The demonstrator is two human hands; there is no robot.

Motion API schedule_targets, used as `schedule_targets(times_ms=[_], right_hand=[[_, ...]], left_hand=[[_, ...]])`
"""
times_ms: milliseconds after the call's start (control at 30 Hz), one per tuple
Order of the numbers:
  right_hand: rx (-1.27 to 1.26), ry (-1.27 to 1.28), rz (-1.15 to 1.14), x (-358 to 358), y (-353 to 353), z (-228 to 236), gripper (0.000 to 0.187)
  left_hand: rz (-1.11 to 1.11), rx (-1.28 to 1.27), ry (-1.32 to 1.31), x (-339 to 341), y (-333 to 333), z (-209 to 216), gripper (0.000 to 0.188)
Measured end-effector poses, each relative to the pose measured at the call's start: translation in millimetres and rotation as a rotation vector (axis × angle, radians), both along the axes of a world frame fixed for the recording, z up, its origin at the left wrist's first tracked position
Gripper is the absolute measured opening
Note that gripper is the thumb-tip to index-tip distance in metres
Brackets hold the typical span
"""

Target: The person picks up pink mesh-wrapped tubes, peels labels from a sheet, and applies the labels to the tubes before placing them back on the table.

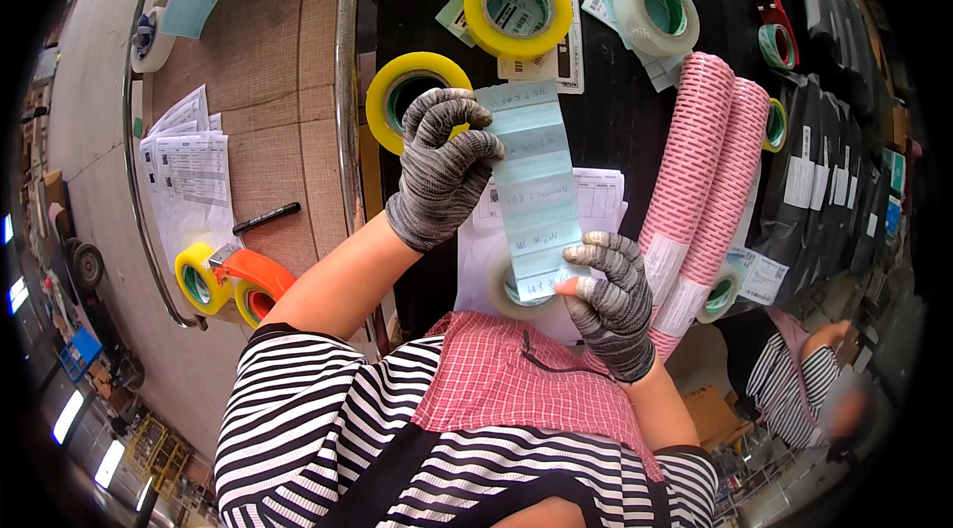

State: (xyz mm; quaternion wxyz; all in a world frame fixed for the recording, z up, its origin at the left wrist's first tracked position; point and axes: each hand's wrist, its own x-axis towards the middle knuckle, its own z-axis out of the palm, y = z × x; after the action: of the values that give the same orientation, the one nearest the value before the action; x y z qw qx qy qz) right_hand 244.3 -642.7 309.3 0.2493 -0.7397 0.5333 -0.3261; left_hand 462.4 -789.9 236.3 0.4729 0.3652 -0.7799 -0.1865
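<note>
Between my two hands hangs a creased strip of light-blue labels (536, 186) with handwriting across its sections. Grey knitted gloves cover both hands. My left hand (442, 166) pinches the strip's upper left edge between thumb and finger. At the lower right end, my right hand (613, 305) grips it, with a bare fingertip showing. Beneath the strip lie printed sheets (478, 260) and a roll of clear tape (501, 295), partly hidden. Just behind my left hand is a yellow roll of tape (379, 101). Two pink-and-white patterned rolls (690, 161) lie beside my right hand.
More tape rolls, one yellow (476, 12) and one clear (630, 17), rest on the black table (615, 116). Dark packages (804, 200) line its right side. On the left cart are papers (189, 176), a black marker (266, 218) and an orange tape dispenser (260, 272). Another person (794, 374) is at lower right.
</note>
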Motion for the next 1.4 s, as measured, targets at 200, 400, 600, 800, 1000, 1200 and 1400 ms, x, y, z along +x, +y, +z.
schedule_targets(times_ms=[200,400,600,800,1000,1200,1400], right_hand=[[-0.001,-0.001,0.008,-0.8,-0.1,2.2,0.014],[-0.009,0.003,0.001,-1.9,0.8,2.5,0.014],[-0.022,-0.004,-0.003,-2.7,0.6,2.6,0.013],[-0.048,-0.012,-0.013,-2.9,1.2,-0.6,0.013],[-0.034,-0.038,-0.043,-2.0,-1.8,0.2,0.015],[0.415,-0.795,-0.724,1.7,9.1,-11.7,0.019],[0.713,-0.974,-0.749,-28.7,-8.3,-29.4,0.021]], left_hand=[[-0.009,0.002,0.003,-0.7,0.6,0.8,0.031],[-0.02,0.02,-0.024,-1.9,0.7,3.7,0.03],[-0.11,0.22,0.103,-1.3,6.0,-2.5,0.024],[-0.136,0.239,0.145,-3.4,5.8,1.1,0.025],[-0.276,0.38,0.227,-0.1,7.1,-1.4,0.026],[-0.503,0.9,0.107,3.6,-1.0,11.7,0.023],[-0.693,1.333,-0.053,8.1,-6.1,26.1,0.031]])
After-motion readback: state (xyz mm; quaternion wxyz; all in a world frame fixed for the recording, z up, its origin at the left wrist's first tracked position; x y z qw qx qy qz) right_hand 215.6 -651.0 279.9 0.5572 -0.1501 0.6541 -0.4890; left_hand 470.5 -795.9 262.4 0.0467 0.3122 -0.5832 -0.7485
